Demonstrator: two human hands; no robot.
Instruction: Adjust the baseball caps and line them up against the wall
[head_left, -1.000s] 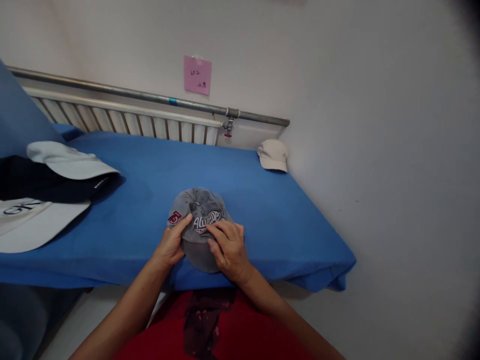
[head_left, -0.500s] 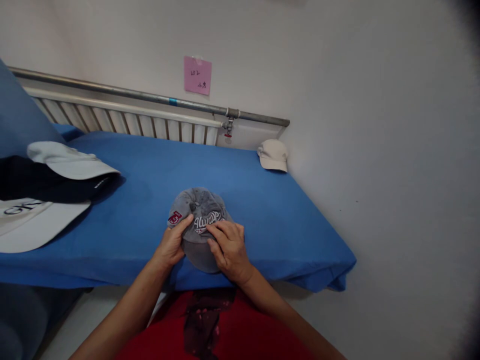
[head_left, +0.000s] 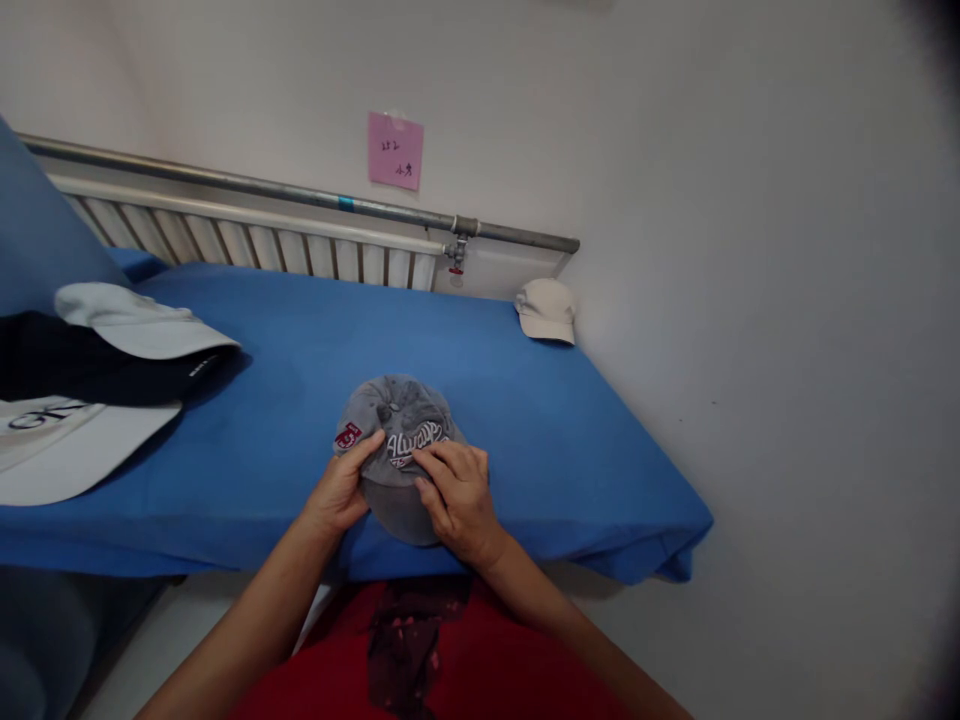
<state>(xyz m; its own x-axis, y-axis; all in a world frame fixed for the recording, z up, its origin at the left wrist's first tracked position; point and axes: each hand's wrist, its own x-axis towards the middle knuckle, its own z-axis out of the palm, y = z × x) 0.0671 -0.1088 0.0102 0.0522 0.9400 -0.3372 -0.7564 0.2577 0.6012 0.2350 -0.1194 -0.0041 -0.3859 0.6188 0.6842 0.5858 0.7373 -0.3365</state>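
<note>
A grey baseball cap (head_left: 397,400) with white "Always" lettering and a red side patch is between my hands at the front edge of the blue-covered table (head_left: 300,330). Its brim points toward me. My left hand (head_left: 345,490) grips the cap's left side, thumb on top and the other fingers hidden beneath. Over the right part of the lettering and brim lies my right hand (head_left: 461,500), its fingers bent and pressing on the fabric near the front.
A beige cap (head_left: 547,310) sits at the far right corner by the wall. On the left are a white cap (head_left: 150,322), a dark cap (head_left: 97,365) and a white lettered cap (head_left: 97,445), overlapping. A radiator (head_left: 285,245) and a pipe (head_left: 262,186) run behind the table.
</note>
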